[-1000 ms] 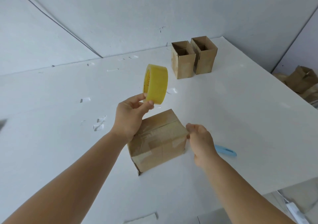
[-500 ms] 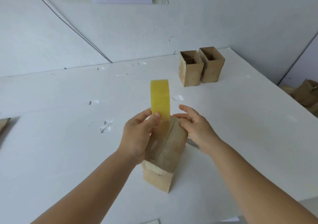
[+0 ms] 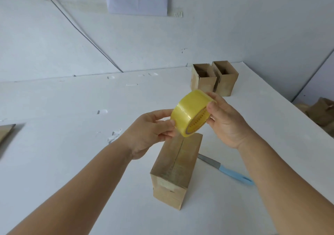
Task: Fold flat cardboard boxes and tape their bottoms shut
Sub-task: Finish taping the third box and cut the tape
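White walls are backing a white surface [image 3: 63, 153] filling most of the frame. At centre, both hands are holding a yellow tape roll [image 3: 191, 112] above a cardboard box [image 3: 176, 168] standing taped-side up at lower centre: the left hand [image 3: 150, 133] is pinching its rim, the right hand [image 3: 226, 121] is gripping its far side. Right of the box, a blue-handled knife [image 3: 226, 170] is lying; two open boxes [image 3: 214, 78] are standing at upper right.

We see a brown cardboard box [image 3: 176, 169] standing on a white table, its taped bottom facing up. A yellow tape roll [image 3: 191, 112] is held just above its far end.
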{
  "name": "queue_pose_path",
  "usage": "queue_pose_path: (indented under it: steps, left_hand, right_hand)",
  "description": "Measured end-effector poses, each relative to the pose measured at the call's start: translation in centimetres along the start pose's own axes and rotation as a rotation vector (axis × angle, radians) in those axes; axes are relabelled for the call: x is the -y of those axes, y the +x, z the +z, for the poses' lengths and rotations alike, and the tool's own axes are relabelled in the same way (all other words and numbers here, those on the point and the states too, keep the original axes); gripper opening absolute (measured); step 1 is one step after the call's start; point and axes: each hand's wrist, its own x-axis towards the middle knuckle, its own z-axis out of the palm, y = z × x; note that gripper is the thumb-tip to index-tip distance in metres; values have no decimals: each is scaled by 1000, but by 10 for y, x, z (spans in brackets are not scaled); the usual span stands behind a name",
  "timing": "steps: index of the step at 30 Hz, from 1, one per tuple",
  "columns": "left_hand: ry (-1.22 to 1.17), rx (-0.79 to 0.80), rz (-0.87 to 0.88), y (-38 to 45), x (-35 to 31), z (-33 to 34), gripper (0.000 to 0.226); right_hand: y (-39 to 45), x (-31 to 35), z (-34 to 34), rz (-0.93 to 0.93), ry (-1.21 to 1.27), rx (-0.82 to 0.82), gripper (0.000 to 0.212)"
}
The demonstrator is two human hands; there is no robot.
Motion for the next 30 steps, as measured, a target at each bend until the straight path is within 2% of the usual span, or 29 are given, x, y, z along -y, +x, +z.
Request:
queue_pose_path:
  steps: [6,10,13,18,22,26,30]
  left_hand:
    - [314,53,-225,15,-13,-6,8]
    - [396,64,-226,24,-18,-5,12]
    - [364,70,-207,27,-18,-1,11]
    - [240,72,-220,27,-14,2,6]
    - [95,-7,-206,28,-9,3,5]
    - [-14,-130,-176,31,-4,6,11]
    - [52,-165,-120,34,0,8,7]
  right_hand:
    - [-11,5,-6,-34,-38,-7,82]
    - [-16,5,-6,-56,-77,-43,81]
    - [-19,7,-6,-88,-89,-47,75]
    - [-24,10,-8,-120,-133,-78,75]
    - [-27,8,-8,-117,-181,-123,43]
    - [-28,10,-9,-121,-158,-118,73]
    - [-28,11,-12,-147,-173,-111,69]
